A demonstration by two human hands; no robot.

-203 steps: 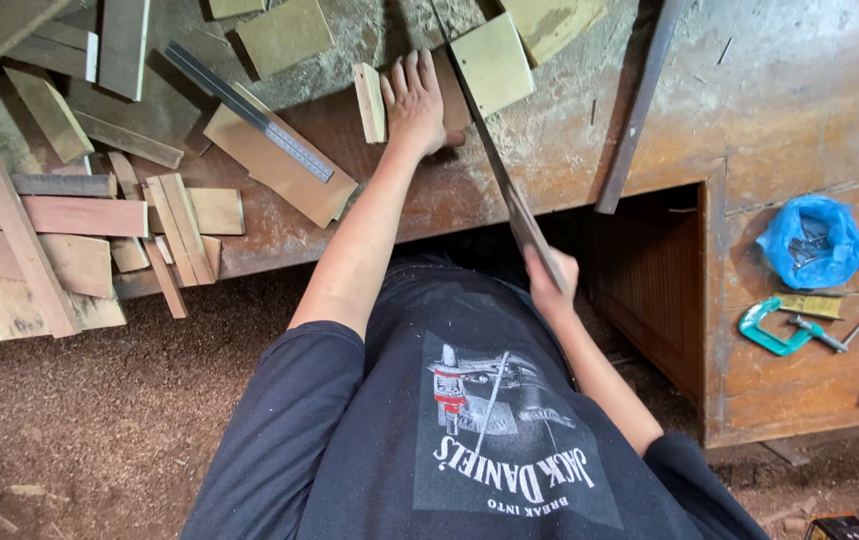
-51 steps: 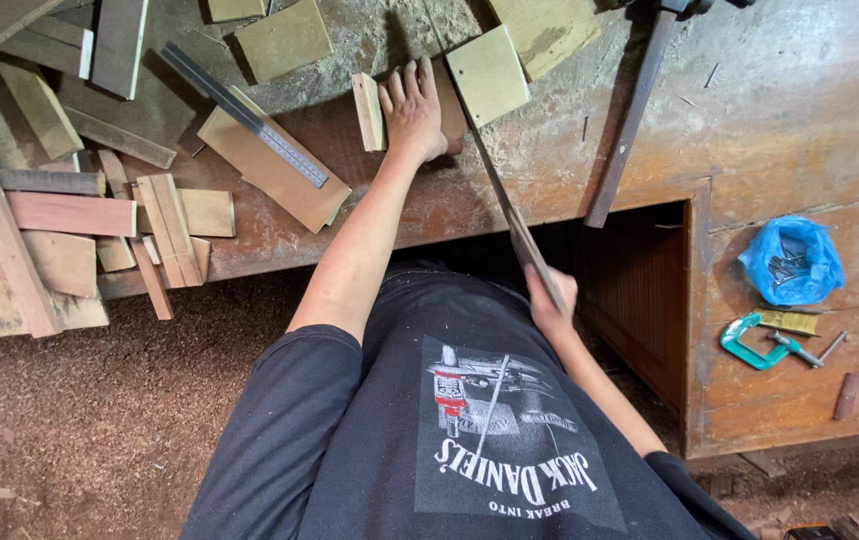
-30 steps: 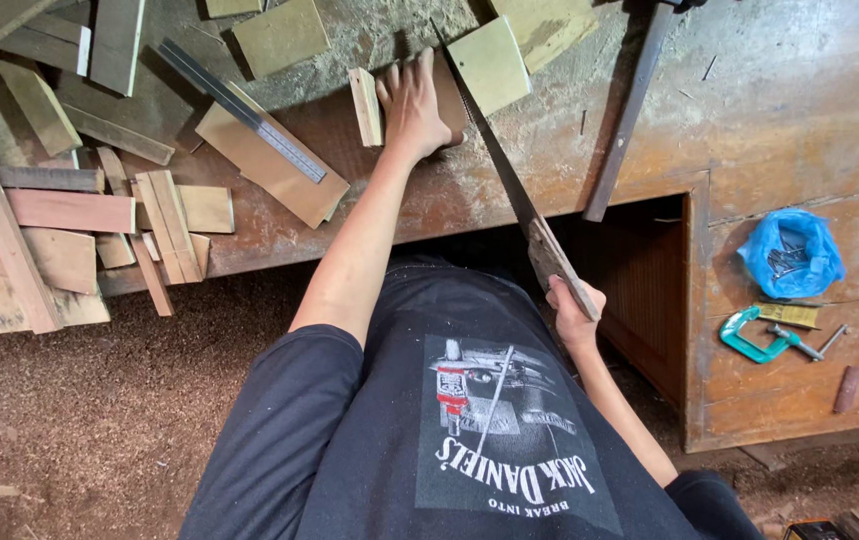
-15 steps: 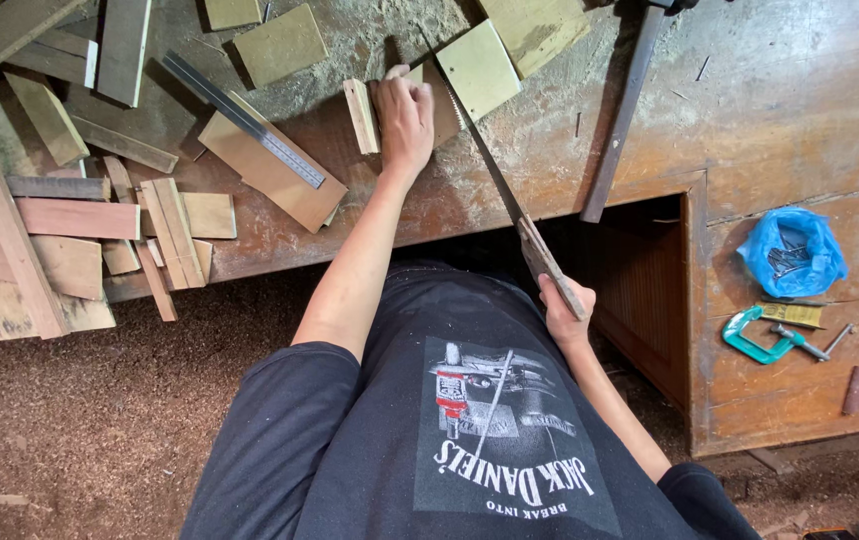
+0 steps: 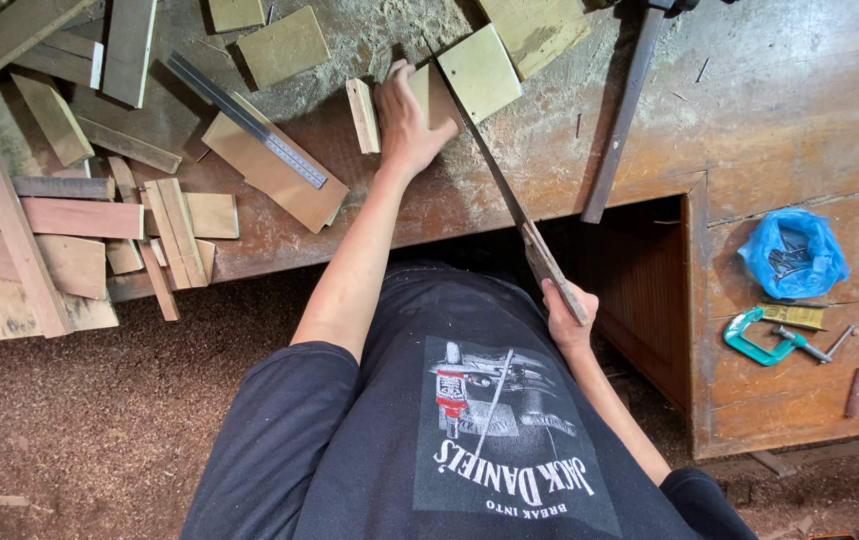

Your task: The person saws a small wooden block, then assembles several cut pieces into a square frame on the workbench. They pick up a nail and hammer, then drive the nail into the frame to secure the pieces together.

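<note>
Head view: left hand (image 5: 404,120), fingers spread flat, pins the wood piece (image 5: 429,95) on the worktop (image 5: 749,100), right hand (image 5: 566,318) wrapped on the handsaw (image 5: 509,200) handle, now drawn back from its forward reach, blade beside the piece, mid-stroke.

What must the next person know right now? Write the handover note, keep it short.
Left hand: open, pressing flat on the wooden piece at the workbench edge.
Right hand: shut on the handle of the handsaw, with the blade slanting up to the piece.
Nearby: square board just right of the blade, small block left of the hand.
Done: saw set against the piece.
Left: the piece is not parted; the cut's depth cannot be told.
</note>
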